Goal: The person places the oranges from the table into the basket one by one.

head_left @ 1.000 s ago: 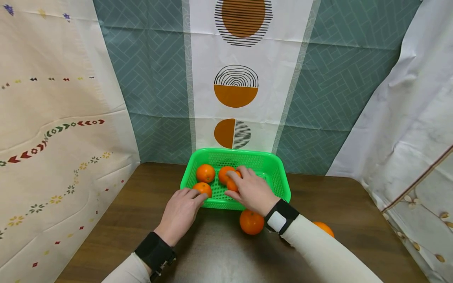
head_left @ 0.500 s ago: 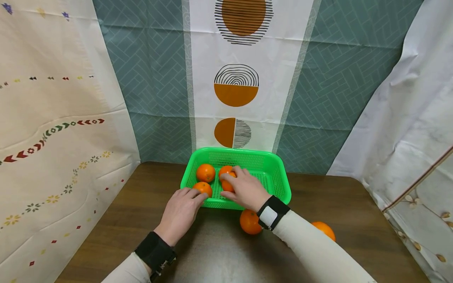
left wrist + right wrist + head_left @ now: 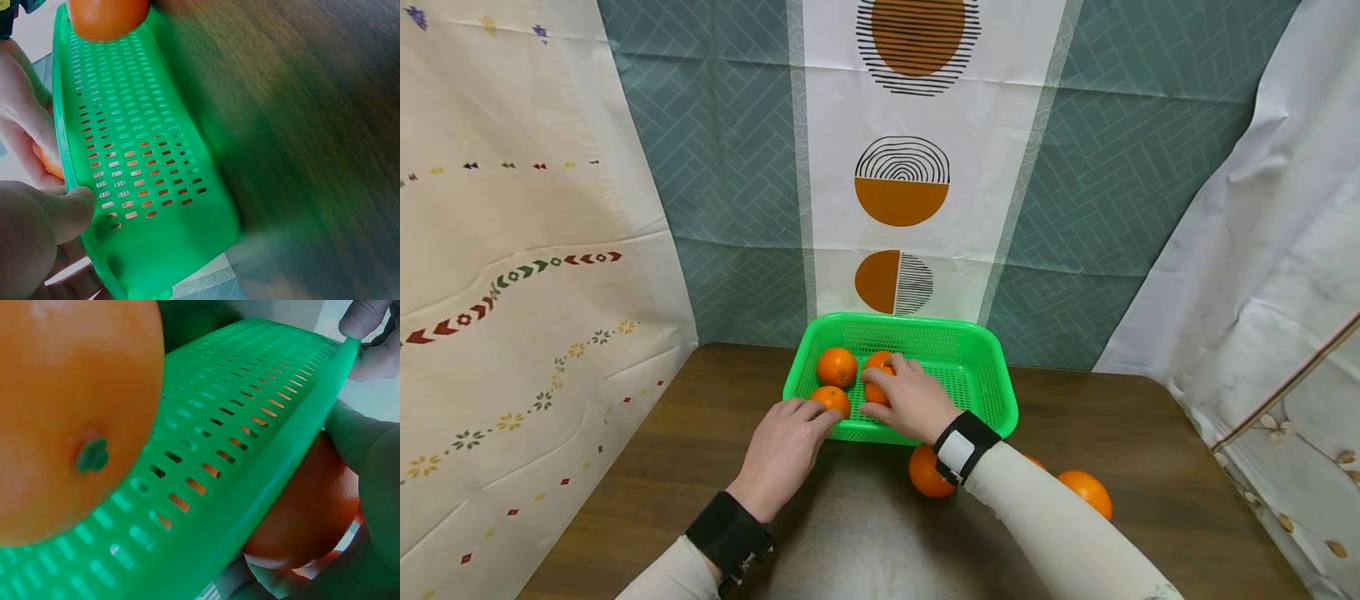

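A green perforated plastic basket (image 3: pixel 992 375) stands at the back of the table. My left hand (image 3: pixel 784 450) holds its near left rim, the thumb (image 3: pixel 76 206) on the outer side and the fingers over the inside. Over the basket, my right hand (image 3: pixel 916 402) grips an orange (image 3: pixel 312 506) from above, its fingers curled round the fruit. Just behind that fruit an orange (image 3: pixel 877 359) partly shows. To the left in the basket lie a rear orange (image 3: pixel 837 367) and a front orange (image 3: pixel 830 399), the latter partly covered by my left fingertips.
On the table (image 3: pixel 850 533), an orange (image 3: pixel 928 472) sits in front of the basket, partly behind my right wrist. Further right is another orange (image 3: pixel 1086 493), and a sliver of orange (image 3: pixel 1036 461) peeks out beside the right sleeve. Patterned cloth (image 3: pixel 737 208) hangs behind the table.
My right hand has moved left inside the basket with its orange, toward the fruit on the left. The left hand keeps its place at the rim.
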A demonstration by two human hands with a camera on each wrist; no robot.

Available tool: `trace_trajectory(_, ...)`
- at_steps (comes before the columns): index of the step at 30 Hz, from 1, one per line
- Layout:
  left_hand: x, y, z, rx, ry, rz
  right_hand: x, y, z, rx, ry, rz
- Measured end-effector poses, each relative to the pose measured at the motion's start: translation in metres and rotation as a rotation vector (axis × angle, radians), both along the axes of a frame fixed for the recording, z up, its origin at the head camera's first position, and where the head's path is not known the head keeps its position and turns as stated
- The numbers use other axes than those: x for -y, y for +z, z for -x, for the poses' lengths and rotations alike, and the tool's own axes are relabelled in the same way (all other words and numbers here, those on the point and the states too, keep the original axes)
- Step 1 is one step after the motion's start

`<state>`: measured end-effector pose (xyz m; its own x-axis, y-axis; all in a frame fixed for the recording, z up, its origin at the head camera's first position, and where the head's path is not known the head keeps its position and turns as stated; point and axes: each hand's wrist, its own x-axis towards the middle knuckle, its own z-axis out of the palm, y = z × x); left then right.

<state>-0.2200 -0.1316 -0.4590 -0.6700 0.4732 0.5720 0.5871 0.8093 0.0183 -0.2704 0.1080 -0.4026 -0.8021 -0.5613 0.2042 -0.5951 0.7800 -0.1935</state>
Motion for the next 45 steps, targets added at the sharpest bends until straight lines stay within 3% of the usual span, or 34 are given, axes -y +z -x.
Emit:
trace_trajectory(14, 0.000, 0.000, 0.000, -0.008, -0.008, -0.012, 0.016, -0.003, 0.002, 0.044, -0.136, 0.008)
trace_trajectory(45, 0.002, 0.000, 0.001, -0.002, -0.006, -0.025, 0.028, -0.009, 0.017, 0.192, -0.198, -0.007)
